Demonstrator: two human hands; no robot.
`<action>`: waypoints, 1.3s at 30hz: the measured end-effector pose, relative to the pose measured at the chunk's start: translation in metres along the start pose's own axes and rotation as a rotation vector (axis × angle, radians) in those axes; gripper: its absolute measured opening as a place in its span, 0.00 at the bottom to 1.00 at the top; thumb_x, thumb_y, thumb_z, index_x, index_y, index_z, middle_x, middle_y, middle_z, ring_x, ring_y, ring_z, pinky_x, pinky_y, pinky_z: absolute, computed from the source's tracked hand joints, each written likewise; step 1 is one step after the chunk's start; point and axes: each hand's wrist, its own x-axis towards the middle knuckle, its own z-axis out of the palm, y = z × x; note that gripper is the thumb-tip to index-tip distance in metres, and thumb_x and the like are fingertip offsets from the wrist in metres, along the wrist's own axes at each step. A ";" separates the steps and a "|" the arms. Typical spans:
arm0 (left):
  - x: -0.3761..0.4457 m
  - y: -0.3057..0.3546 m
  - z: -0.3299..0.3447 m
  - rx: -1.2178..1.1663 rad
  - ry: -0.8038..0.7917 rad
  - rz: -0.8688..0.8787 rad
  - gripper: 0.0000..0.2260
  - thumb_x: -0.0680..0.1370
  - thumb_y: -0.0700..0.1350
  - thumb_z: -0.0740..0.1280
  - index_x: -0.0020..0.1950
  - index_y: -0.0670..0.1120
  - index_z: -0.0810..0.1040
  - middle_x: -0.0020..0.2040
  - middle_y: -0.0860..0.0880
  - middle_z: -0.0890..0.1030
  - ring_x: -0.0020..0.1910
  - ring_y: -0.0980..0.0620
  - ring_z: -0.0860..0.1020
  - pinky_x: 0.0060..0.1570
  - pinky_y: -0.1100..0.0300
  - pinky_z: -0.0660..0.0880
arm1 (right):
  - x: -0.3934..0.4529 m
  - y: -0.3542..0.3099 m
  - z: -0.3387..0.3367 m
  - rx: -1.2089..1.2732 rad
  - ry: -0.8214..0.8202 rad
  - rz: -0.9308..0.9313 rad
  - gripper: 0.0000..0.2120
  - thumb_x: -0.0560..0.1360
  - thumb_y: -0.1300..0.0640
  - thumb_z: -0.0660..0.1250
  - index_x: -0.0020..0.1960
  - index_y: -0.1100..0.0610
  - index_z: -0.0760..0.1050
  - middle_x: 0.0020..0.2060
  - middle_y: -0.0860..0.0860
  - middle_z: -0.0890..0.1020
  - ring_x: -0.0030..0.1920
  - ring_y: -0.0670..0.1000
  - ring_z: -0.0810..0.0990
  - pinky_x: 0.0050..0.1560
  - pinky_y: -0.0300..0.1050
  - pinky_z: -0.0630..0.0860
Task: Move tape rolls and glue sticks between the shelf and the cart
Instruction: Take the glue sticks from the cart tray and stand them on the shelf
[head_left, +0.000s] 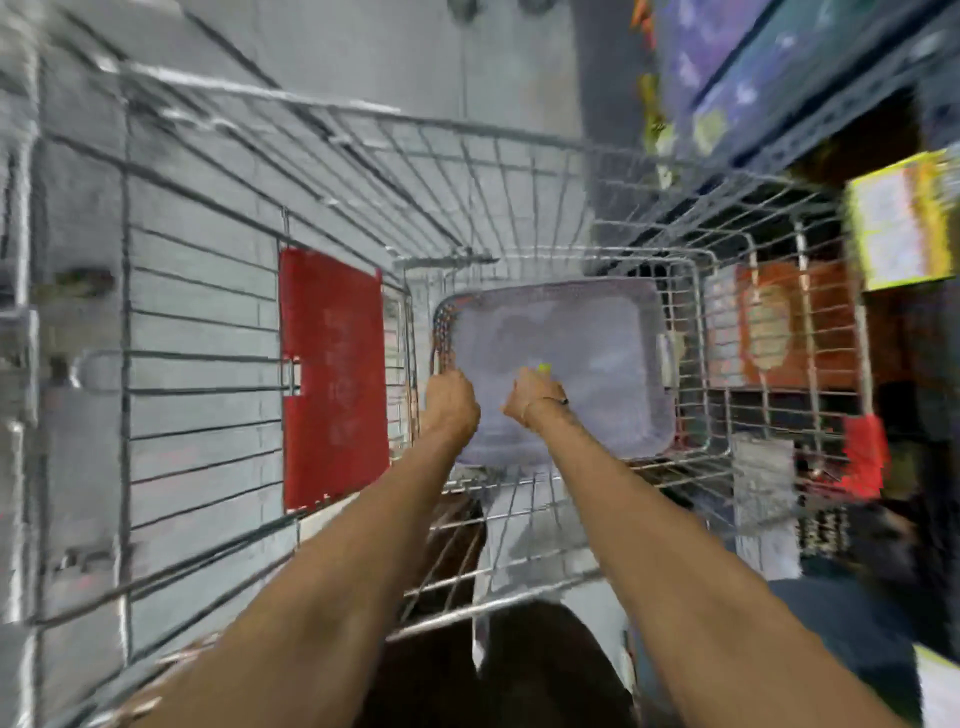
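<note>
Reaching into cart (519, 156): right hand (535, 397) pinching small green item (544, 368), left hand (451, 400) curled; blurred grip may drop it through wire.

tray (597, 332) inside cart (467, 130), shelf (883, 156) right of cart

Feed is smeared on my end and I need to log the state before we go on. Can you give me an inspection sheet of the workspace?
Surface: wire cart, with a grey tray lying in its bottom.
Job's things: small yellow-green item at the right hand's fingertips, too blurred to identify; no tape rolls made out.
Clutter: red panel on the cart's left wall.
Grippers: left hand closed at the tray's left edge; right hand curled over the tray, thin band on the wrist.
Cables: nothing seen.
Surroundings: shelf of packaged goods on the right, grey floor ahead.
</note>
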 end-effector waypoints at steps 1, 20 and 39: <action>0.005 -0.002 0.012 -0.006 -0.018 -0.016 0.11 0.78 0.37 0.61 0.58 0.34 0.77 0.57 0.35 0.80 0.59 0.37 0.78 0.58 0.49 0.74 | 0.012 -0.003 0.011 -0.016 -0.013 -0.001 0.16 0.73 0.56 0.68 0.59 0.62 0.77 0.59 0.61 0.80 0.61 0.60 0.78 0.59 0.51 0.76; 0.054 -0.009 0.065 -0.303 -0.049 -0.213 0.13 0.76 0.36 0.65 0.61 0.37 0.71 0.57 0.37 0.79 0.57 0.38 0.78 0.56 0.49 0.76 | 0.076 -0.006 0.035 0.031 -0.063 0.194 0.10 0.65 0.53 0.73 0.40 0.59 0.79 0.45 0.60 0.83 0.44 0.58 0.80 0.42 0.45 0.76; 0.058 -0.021 0.057 -0.273 -0.034 -0.065 0.10 0.74 0.37 0.67 0.55 0.38 0.79 0.54 0.37 0.82 0.55 0.39 0.79 0.56 0.50 0.76 | 0.074 -0.006 0.056 0.009 0.120 0.129 0.16 0.71 0.48 0.70 0.50 0.60 0.80 0.53 0.60 0.83 0.55 0.60 0.80 0.48 0.48 0.77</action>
